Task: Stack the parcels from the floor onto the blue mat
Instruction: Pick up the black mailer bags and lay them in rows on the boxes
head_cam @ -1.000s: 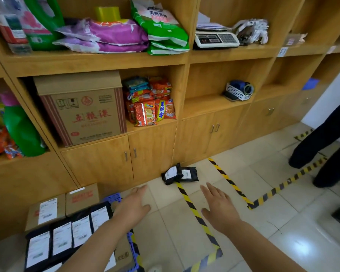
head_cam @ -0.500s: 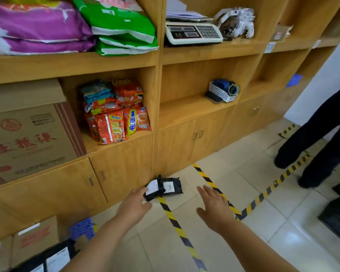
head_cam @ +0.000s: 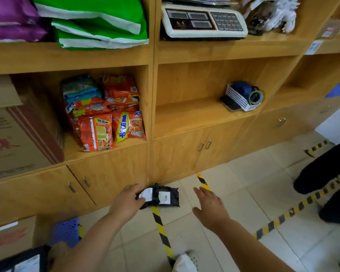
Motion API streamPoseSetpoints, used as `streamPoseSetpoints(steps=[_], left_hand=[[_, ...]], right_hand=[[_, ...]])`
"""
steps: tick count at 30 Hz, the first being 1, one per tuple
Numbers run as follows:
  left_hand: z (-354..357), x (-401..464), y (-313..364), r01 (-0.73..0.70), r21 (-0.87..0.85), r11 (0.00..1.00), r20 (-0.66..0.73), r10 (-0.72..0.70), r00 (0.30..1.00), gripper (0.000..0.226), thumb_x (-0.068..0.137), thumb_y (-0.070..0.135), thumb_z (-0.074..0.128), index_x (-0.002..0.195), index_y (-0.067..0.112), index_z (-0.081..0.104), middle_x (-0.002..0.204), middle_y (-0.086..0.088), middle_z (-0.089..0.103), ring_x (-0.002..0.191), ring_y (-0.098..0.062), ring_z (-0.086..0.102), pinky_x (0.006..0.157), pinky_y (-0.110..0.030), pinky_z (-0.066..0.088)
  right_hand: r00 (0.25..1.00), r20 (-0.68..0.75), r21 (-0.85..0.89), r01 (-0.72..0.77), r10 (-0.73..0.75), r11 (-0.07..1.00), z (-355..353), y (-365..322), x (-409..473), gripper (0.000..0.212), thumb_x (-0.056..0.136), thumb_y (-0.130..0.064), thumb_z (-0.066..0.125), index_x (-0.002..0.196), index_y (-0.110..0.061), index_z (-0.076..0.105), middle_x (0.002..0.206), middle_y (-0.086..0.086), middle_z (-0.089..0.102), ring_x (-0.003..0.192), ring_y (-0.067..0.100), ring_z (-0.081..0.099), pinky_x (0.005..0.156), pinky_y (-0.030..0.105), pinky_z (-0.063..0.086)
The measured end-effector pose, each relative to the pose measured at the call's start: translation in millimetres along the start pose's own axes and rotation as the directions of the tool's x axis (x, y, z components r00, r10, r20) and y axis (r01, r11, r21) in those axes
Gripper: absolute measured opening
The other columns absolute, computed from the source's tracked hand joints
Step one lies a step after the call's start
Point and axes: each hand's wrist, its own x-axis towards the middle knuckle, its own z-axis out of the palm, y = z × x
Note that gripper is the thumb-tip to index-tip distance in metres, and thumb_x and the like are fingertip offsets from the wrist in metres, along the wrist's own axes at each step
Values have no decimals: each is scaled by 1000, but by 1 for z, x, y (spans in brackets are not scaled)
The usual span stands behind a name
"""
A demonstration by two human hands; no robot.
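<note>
A small black parcel (head_cam: 161, 196) with two white labels is lying on the tiled floor (head_cam: 234, 193) against the base of the wooden cabinet (head_cam: 110, 173), at the end of a yellow-and-black tape line (head_cam: 162, 230). The left hand (head_cam: 127, 202) is touching the parcel's left end, fingers (head_cam: 134, 190) curling over it but not yet clenched. The right hand (head_cam: 211, 208) is hovering just right of the parcel, fingers spread and released. A corner of the blue mat (head_cam: 67, 230) is showing at lower left.
</note>
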Motion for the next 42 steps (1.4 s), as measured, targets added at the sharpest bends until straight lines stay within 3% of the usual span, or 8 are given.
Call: streamPoseSetpoints(steps=[7, 12, 18, 23, 32, 37, 39, 42], left_hand=[[56, 61, 29, 199, -123, 972, -130, -215, 968, 50, 91, 25, 54, 139, 22, 41, 137, 0, 46, 118, -14, 51, 96, -31, 44], [99, 95, 20, 280, -161, 946, -161, -305, 938, 54, 93, 31, 50, 144, 26, 34, 141, 5, 41, 122, -10, 48, 94, -24, 43], [138, 150, -28, 343, -264, 902, -217, -402, 890, 55, 93, 30, 51, 145, 28, 33, 141, 6, 41, 121, -9, 48, 90, -24, 44], [180, 200, -93, 371, -270, 888, -316, -446, 837, 54, 93, 31, 51, 144, 29, 32, 144, 11, 38, 124, -7, 46, 90, -22, 44], [288, 292, -230, 395, -244, 886, -281, -454, 845, 54, 93, 27, 51, 143, 32, 32, 146, 12, 36, 128, -9, 42, 99, -22, 37], [335, 327, -295, 411, -198, 890, -250, -452, 856, 57, 93, 28, 51, 145, 29, 28, 147, 8, 35, 125, -11, 45, 97, -24, 42], [349, 336, -319, 433, -197, 879, -249, -472, 846, 61, 93, 29, 51, 147, 30, 23, 147, 8, 35, 120, -12, 49, 93, -24, 44], [365, 342, -347, 447, -200, 872, -260, -487, 834, 63, 93, 30, 51, 148, 30, 20, 145, 8, 36, 120, -10, 49, 90, -24, 44]], right_hand=[[969, 181, -86, 185, -167, 979, -9, 66, 113, 63, 97, -34, 43, 152, -26, 12, 158, -3, 14, 145, 14, 16, 116, 31, 17], [904, 364, -112, 280, -223, 954, 17, 85, 177, 64, 98, -34, 42, 152, -24, 10, 158, -3, 14, 144, 15, 18, 115, 27, 20], [824, 501, -121, 368, -263, 922, 96, 72, 259, 62, 99, -31, 40, 152, -23, 9, 158, -2, 14, 143, 16, 19, 116, 27, 20], [799, 551, -70, 331, -240, 941, 191, 61, 328, 62, 98, -29, 43, 151, -22, 13, 157, -2, 18, 144, 15, 18, 117, 28, 19], [838, 531, 110, 78, -125, 991, 376, 47, 458, 61, 94, -21, 53, 148, -19, 26, 150, 2, 35, 136, 19, 37, 110, 32, 34], [903, 427, 207, -40, -53, 978, 461, 34, 521, 65, 89, -14, 58, 147, -12, 27, 143, 11, 44, 129, 27, 44, 107, 33, 37], [921, 374, 360, -250, 107, 899, 487, 24, 543, 67, 86, -9, 63, 144, -7, 30, 140, 15, 47, 125, 31, 48, 103, 35, 40], [869, 370, 548, -490, 328, 678, 518, 6, 566, 73, 80, -20, 74, 140, -2, 37, 139, 15, 48, 125, 32, 49, 102, 37, 39]])
